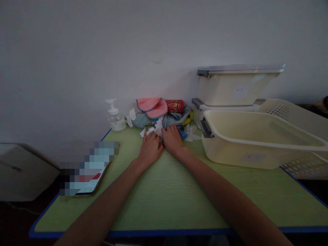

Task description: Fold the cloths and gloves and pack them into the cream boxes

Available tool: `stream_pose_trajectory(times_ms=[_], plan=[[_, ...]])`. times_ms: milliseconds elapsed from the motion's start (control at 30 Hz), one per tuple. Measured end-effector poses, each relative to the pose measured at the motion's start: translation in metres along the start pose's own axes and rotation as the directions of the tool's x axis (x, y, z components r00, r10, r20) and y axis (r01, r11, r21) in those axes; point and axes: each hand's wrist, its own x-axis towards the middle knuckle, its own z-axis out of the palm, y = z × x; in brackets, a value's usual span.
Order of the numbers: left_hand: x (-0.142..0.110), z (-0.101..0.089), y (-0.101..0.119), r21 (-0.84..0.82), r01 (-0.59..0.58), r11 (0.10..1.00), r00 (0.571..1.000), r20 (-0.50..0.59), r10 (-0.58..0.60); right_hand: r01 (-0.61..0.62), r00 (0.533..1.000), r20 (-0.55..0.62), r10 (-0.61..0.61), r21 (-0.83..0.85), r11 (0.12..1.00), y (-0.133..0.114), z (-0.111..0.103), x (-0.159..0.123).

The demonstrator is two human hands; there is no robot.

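Left hand [150,149] and right hand [172,139] are resting loosely curled at crumpled white pieces [150,131], grip unclear; pink cloth [151,106] is lying behind on table [164,201].

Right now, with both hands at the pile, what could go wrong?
The flat phone with a lit screen lies at the left edge of the pale green, blue-rimmed table; a bump might knock it down.
The clear plastic bottle with a white pump stands near the grey-blue textured cloth; a tug could tip it.
The left hand and right hand crowd together at crumpled white pieces; they may obstruct each other.
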Motion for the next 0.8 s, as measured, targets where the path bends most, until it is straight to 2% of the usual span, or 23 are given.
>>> stream_pose_trajectory(times_ms=[333,533,633,800], plan=[[0.002,0.002,-0.004,-0.030,-0.052,0.998,0.996,-0.074,0.049,0.033,0.999,-0.004,-0.033,0.055,0.998,0.003,0.002,-0.004],[0.006,-0.003,0.000,0.009,0.057,0.998,0.983,-0.177,-0.054,0.055,0.998,-0.015,-0.054,0.094,0.994,0.004,-0.001,-0.005],[0.019,-0.011,0.000,0.053,0.095,0.994,0.975,-0.206,-0.082,0.056,0.998,-0.022,-0.054,0.108,0.993,0.004,-0.001,-0.005],[0.056,-0.022,-0.009,0.115,0.150,0.982,0.970,-0.209,-0.124,0.058,0.998,-0.030,-0.055,0.119,0.991,0.004,0.000,-0.005]])
